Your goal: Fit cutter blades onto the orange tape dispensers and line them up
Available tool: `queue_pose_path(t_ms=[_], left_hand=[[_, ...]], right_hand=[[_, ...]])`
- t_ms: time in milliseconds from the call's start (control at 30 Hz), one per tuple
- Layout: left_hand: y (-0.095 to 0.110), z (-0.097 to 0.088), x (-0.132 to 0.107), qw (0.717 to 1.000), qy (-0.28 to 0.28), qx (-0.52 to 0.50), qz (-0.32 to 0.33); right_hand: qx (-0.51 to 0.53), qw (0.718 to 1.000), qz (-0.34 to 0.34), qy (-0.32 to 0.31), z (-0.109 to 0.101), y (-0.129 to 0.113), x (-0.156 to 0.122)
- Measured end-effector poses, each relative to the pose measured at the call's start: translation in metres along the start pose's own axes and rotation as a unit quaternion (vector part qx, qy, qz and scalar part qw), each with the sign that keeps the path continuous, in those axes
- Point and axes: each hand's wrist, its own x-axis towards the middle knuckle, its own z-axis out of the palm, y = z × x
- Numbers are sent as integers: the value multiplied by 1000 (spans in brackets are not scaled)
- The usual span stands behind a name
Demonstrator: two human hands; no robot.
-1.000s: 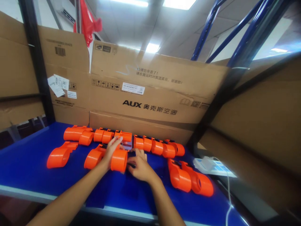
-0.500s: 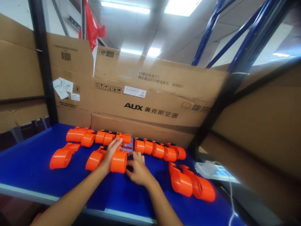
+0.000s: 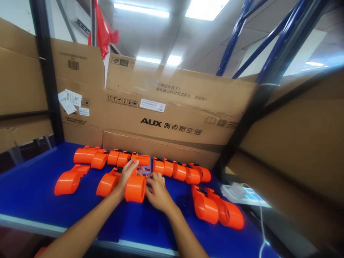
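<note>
My left hand point(image 3: 125, 181) is closed around an orange plastic part with a wide ring point(image 3: 135, 189), held over the middle of the blue table. Close against the ring's right side is my right hand point(image 3: 159, 193), its fingers curled in. Whatever those fingers grip, if anything, is hidden. A similar orange part point(image 3: 106, 183) lies just left of my left wrist. Beyond my fingertips lies another orange piece point(image 3: 142, 159), over a flat greyish-purple object point(image 3: 147, 170) that is partly covered.
Several orange ring parts point(image 3: 179, 171) stand in a row along the cardboard wall point(image 3: 172, 107). One orange part point(image 3: 67, 182) lies at left, and two more point(image 3: 206, 209) at right. A white power strip with a cable point(image 3: 244, 193) sits at the blue table's point(image 3: 34, 200) right edge.
The view has shifted slightly. The orange part in my left hand sits a little lower and is tilted slightly differently. My right hand's fingers have shifted a little beside it.
</note>
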Motion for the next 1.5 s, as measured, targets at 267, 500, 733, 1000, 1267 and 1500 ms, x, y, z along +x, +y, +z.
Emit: queue_pose_path(t_ms=[267,500,733,1000,1267,1500], left_hand=[[-2,10,-12,994,-57,94,24],[1,18,-20,983,-99,148,47],[4,21,-22,982,-102,151,45],[2,19,-21,985,-94,138,35],[1,14,-19,981,-97,165,23],[-3,10,-16,977,-126,173,16]], right_hand=[[410,868,137,246,-23,13,8],[464,830,126,283,-29,16,8],[460,832,132,280,-30,16,6],[456,839,129,268,-30,13,3],[468,837,121,256,-28,18,2],[437,851,131,260,-29,20,0]])
